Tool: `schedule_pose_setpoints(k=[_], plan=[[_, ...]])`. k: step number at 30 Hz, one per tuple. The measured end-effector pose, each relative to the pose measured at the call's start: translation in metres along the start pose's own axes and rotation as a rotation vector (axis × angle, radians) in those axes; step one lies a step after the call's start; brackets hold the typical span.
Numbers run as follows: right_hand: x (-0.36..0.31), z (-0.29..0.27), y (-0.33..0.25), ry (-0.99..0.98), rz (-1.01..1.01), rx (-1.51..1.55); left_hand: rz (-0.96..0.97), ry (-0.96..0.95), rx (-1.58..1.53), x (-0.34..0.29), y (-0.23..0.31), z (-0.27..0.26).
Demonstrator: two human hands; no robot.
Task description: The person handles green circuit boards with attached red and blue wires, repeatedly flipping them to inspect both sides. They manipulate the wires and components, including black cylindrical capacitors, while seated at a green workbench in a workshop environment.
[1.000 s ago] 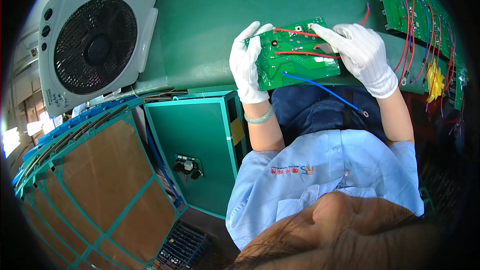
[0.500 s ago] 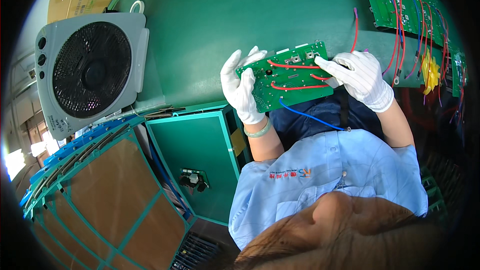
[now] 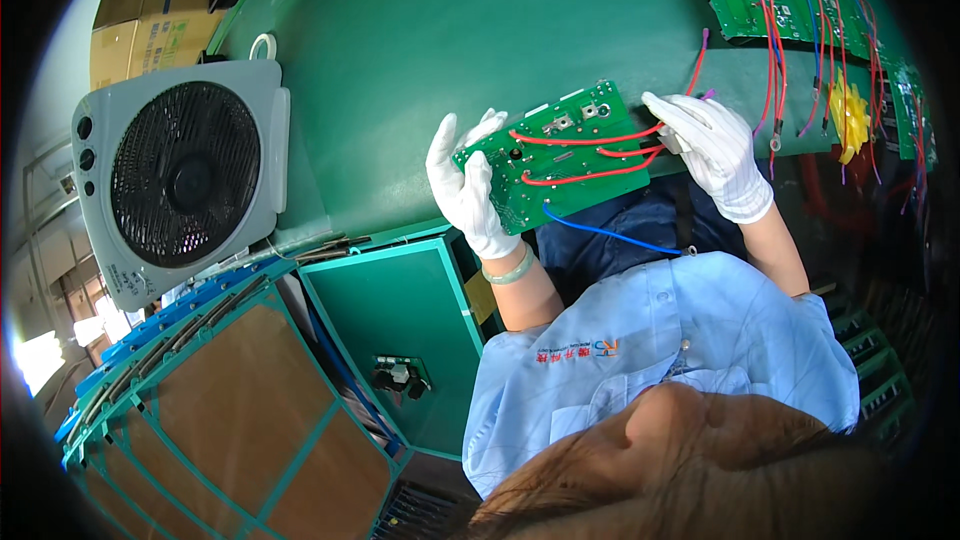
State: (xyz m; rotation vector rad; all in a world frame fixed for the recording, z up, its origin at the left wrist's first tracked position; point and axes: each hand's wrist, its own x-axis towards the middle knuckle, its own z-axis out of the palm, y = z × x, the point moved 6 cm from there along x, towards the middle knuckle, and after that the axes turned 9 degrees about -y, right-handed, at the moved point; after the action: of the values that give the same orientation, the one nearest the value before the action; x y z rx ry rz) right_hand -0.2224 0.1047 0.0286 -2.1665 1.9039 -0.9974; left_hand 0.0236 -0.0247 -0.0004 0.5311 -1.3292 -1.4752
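A green circuit board [image 3: 580, 165] is held tilted above the near edge of the bench. My gloved left hand [image 3: 468, 190] grips its left end, thumb on the face and fingers behind. Three red wires [image 3: 590, 178] run across the board to its right side. They gather at my gloved right hand [image 3: 708, 152], closed around them just off the board's right edge; its thumb is partly hidden. One red wire with a purple tip [image 3: 703, 38] sticks up beyond that hand. From the board's lower edge a blue wire [image 3: 615, 232] with a ring terminal hangs toward my shirt.
More green boards [image 3: 745, 0] with red and blue wires lie at the far right, beside a yellow object [image 3: 850, 115]. A grey box fan [image 3: 185, 175] stands at left, near cardboard boxes [image 3: 165, 20]. Below it, a green shelf [image 3: 385, 300] carries a small circuit module [image 3: 402, 376].
My right hand has moved off the board's face to its right edge, drawing the red wires together there. Board and left hand have shifted slightly left in view.
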Motion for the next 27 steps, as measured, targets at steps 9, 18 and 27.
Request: schedule_pose_setpoints(k=[9,18,27], plan=[[-0.003,0.004,0.002,-0.011,0.032,0.087,0.037,-0.027,0.088,-0.006,0.003,0.000],[-0.006,0.009,0.003,0.024,-0.010,0.048,0.066,-0.045,0.104,-0.013,-0.001,-0.007],[-0.006,0.008,0.002,0.030,-0.031,0.008,0.051,-0.040,0.140,-0.015,0.001,-0.008]])
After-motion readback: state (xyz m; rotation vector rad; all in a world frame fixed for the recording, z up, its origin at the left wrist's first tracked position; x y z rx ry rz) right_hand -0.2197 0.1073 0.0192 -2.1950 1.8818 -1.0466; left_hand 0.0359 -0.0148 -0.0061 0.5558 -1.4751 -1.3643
